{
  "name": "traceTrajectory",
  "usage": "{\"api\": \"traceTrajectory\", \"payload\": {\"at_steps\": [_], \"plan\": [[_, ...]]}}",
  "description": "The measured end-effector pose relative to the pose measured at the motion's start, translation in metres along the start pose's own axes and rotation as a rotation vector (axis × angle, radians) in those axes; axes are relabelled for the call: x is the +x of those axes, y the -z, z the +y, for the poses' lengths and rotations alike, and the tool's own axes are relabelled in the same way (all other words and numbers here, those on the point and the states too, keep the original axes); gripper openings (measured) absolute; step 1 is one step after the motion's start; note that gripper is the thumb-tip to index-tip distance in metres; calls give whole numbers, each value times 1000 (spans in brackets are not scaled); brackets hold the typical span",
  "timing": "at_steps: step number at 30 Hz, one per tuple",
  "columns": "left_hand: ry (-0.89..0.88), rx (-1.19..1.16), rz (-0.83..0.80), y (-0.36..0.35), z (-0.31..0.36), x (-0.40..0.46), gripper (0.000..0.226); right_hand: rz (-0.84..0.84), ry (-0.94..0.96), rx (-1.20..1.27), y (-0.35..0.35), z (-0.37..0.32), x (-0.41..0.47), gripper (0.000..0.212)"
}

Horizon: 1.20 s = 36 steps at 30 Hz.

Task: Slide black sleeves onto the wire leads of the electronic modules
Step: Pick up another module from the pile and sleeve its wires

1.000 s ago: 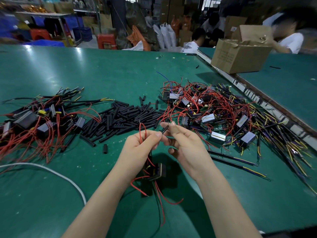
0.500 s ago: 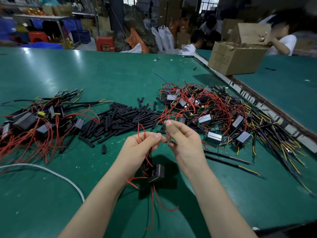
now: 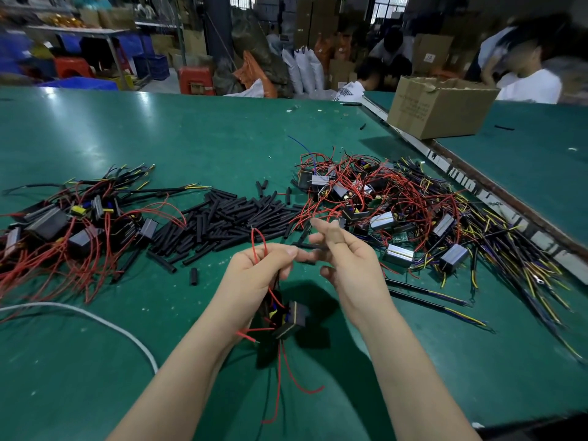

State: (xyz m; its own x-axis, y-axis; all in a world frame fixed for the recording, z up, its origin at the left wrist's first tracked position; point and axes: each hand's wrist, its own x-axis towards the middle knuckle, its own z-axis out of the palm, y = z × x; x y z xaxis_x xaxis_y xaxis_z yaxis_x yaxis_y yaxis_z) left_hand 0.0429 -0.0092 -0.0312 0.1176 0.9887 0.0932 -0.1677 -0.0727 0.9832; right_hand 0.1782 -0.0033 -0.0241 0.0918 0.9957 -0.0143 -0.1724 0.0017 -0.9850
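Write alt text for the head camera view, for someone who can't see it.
Left hand pinches a module's red lead above a green table; the module dangles below. Right hand, blurred, is beside it. Black sleeves lie heaped between two module piles.

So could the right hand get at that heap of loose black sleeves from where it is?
Probably yes. The right hand hangs just near of the black sleeves, fingers loose and blurred, with only bare table between them; the left hand holds the module's leads.
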Motion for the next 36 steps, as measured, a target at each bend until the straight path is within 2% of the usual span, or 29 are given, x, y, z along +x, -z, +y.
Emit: {"api": "traceTrajectory", "payload": {"at_steps": [4,7,10,14,18,22,27,32,36], "plan": [[57,-27,-24,2,2,1,36,-145,-6,132,1,-2,-1,25],[114,-79,-33,3,2,1,33,-231,44,113,1,-2,-2,22],[183,-167,-71,6,4,1,23,-247,72,110,2,-2,-2,19],[264,-260,-158,8,6,0,22,-263,83,150,1,-2,-1,17],[299,-348,-166,9,7,1,21,-271,102,165,2,-2,-1,18],[285,-323,-140,10,6,2,20,-228,145,5,4,-2,-1,18],[265,-280,-121,11,5,2,19,-183,226,-109,3,-1,-2,8],[239,-238,-100,12,4,3,20,-122,285,-214,4,2,-2,15],[239,-172,-47,13,2,5,38,-22,537,-545,7,10,-2,12]]}}
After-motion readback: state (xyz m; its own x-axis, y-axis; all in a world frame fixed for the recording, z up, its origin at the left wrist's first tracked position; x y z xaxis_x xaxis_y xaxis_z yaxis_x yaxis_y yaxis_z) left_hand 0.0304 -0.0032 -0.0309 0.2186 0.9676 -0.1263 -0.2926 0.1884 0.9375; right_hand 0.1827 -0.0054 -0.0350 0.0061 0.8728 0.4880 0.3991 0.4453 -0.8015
